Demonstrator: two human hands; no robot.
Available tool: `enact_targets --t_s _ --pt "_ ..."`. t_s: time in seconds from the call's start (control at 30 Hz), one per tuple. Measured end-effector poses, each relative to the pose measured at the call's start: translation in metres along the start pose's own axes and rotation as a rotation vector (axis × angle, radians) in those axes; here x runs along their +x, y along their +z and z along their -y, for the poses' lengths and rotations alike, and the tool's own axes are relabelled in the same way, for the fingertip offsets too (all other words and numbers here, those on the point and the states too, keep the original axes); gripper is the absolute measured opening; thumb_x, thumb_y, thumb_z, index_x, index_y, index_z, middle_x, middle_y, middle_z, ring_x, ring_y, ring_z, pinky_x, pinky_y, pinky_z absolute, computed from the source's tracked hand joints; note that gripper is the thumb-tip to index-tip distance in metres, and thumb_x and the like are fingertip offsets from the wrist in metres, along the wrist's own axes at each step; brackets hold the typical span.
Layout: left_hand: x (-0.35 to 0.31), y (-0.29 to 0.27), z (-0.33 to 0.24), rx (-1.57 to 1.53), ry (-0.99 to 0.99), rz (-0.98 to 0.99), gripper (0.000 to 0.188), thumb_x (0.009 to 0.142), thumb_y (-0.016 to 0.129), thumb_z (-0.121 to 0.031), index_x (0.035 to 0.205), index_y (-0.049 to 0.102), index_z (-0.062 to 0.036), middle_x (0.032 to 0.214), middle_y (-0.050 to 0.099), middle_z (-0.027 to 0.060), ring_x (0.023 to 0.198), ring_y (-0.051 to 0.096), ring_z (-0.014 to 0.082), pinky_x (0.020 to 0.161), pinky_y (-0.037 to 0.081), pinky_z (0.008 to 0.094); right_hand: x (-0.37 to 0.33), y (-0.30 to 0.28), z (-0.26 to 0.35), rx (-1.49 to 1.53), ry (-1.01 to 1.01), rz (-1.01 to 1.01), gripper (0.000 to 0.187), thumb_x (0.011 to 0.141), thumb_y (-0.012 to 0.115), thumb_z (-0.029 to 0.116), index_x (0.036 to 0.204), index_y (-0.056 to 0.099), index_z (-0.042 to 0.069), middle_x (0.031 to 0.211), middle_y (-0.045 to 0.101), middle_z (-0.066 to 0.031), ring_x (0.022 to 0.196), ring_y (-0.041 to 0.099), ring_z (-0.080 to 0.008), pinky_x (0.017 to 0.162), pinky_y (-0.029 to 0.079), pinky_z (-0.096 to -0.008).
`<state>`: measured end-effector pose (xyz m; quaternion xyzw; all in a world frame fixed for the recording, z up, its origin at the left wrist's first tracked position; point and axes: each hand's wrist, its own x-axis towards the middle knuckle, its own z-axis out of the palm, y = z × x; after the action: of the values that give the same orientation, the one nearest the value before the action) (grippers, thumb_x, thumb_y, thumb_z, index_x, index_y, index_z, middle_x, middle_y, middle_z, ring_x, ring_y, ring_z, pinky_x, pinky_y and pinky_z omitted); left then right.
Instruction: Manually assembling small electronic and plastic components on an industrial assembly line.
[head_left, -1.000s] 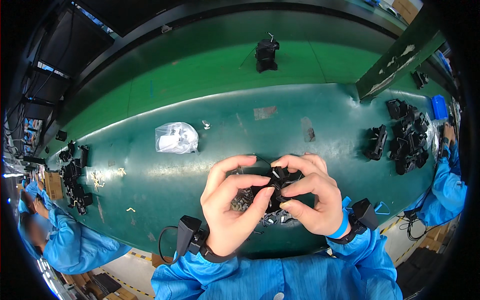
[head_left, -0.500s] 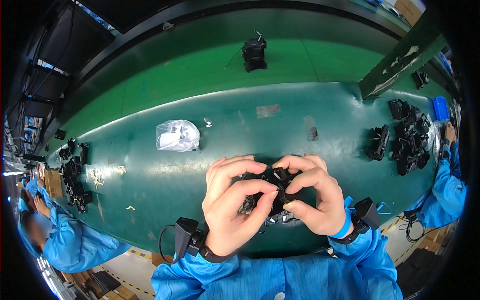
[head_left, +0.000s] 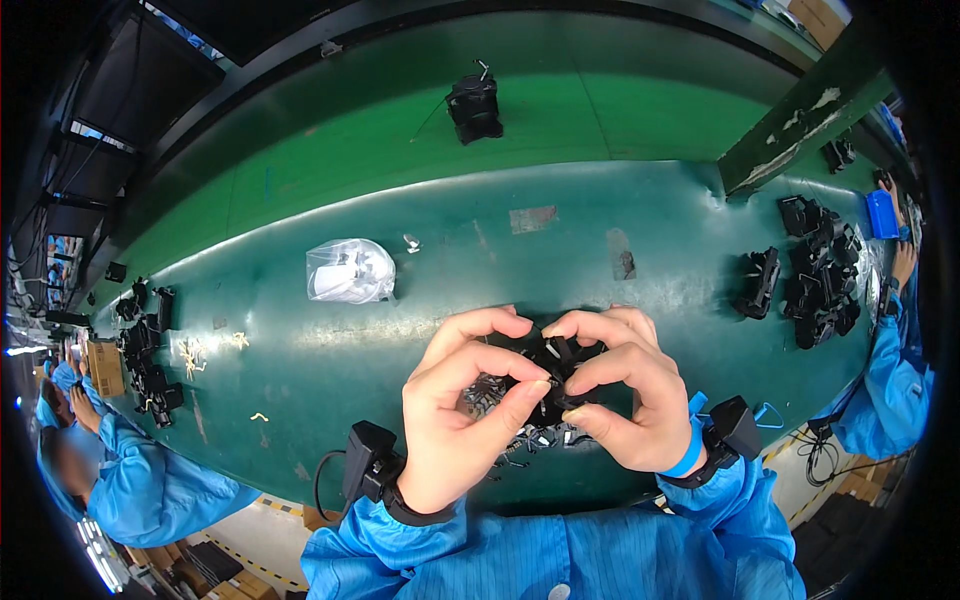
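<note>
Between my two hands, above the front part of the green table, is a small black part [head_left: 556, 350], its exact kind hard to make out. My right hand [head_left: 640, 400] grips it from the right, thumb below and bent fingers above. From the other side, my left hand [head_left: 450, 400] pinches at its edge with thumb and index finger; the other fingers curl above. Fingers cover much of the part. Underneath lies a pile of small metallic and dark pieces [head_left: 545, 437], partly hidden by my hands.
A clear plastic bag with white pieces [head_left: 350, 271] lies left of centre. Black assemblies are heaped at right [head_left: 822, 270] and left [head_left: 145, 350]; a single black assembly [head_left: 474, 108] stands on the far green surface. A green post [head_left: 800, 130] rises at right. Co-workers sit at both sides.
My left hand has shifted slightly and its fingers have opened out a little, uncovering more of the small pieces below. The right hand keeps its grip. The far black assembly appears further left.
</note>
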<state>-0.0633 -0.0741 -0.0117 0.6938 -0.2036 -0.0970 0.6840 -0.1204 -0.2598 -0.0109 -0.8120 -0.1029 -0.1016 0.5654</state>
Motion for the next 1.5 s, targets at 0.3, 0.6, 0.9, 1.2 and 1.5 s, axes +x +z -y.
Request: enact_targets --t_s 0.3,0.6,0.9,1.2,1.5 --pt "-0.001 0.0 0.0 -0.068 -0.066 -0.005 0.015 0.074 0.074 0.004 0.086 0.069 -0.0034 0.117 0.058 0.0117 0.114 0.055 0.0242 0.096 0.044 0.0349 0.001 -0.002 -0.002 -0.019 -0.058 0.007 0.02 0.073 0.077 0.014 0.089 0.065 0.012 0.122 0.062 -0.0103 0.097 0.055 -0.028 0.095 0.036 -0.0429" --pt "0.003 -0.002 -0.002 0.031 -0.001 0.0 0.015 0.071 0.075 0.004 0.081 0.068 -0.0037 0.112 0.058 0.0116 0.115 0.055 0.0287 0.099 0.043 0.0409 0.001 -0.004 0.001 -0.044 -0.048 0.012 0.022 0.073 0.077 0.013 0.092 0.065 0.012 0.122 0.062 -0.0099 0.099 0.055 -0.0287 0.096 0.034 -0.0439" --pt "0.004 -0.001 -0.006 0.199 0.125 -0.03 0.016 0.068 0.076 0.0 0.08 0.069 -0.006 0.112 0.057 0.0133 0.112 0.055 0.0308 0.102 0.042 0.0465 0.0 -0.004 0.001 -0.023 -0.049 0.009 0.02 0.074 0.077 0.014 0.091 0.066 0.012 0.121 0.063 -0.0104 0.1 0.055 -0.0286 0.097 0.033 -0.044" --pt "0.004 -0.004 -0.005 0.183 0.13 -0.014 0.016 0.067 0.077 -0.001 0.081 0.07 -0.0068 0.112 0.054 0.0137 0.113 0.054 0.0297 0.104 0.039 0.0481 0.001 -0.005 0.002 -0.025 -0.053 0.03 0.02 0.074 0.077 0.014 0.091 0.066 0.012 0.121 0.063 -0.0098 0.101 0.055 -0.0281 0.099 0.032 -0.0454" --pt "0.006 -0.009 -0.006 0.187 0.056 0.071 0.014 0.069 0.076 -0.002 0.079 0.069 -0.0056 0.11 0.055 0.0108 0.113 0.054 0.0314 0.103 0.04 0.0454 0.002 -0.006 0.003 -0.045 -0.009 0.06 0.028 0.073 0.078 0.014 0.097 0.064 0.013 0.121 0.062 -0.0081 0.103 0.054 -0.029 0.102 0.029 -0.0487"
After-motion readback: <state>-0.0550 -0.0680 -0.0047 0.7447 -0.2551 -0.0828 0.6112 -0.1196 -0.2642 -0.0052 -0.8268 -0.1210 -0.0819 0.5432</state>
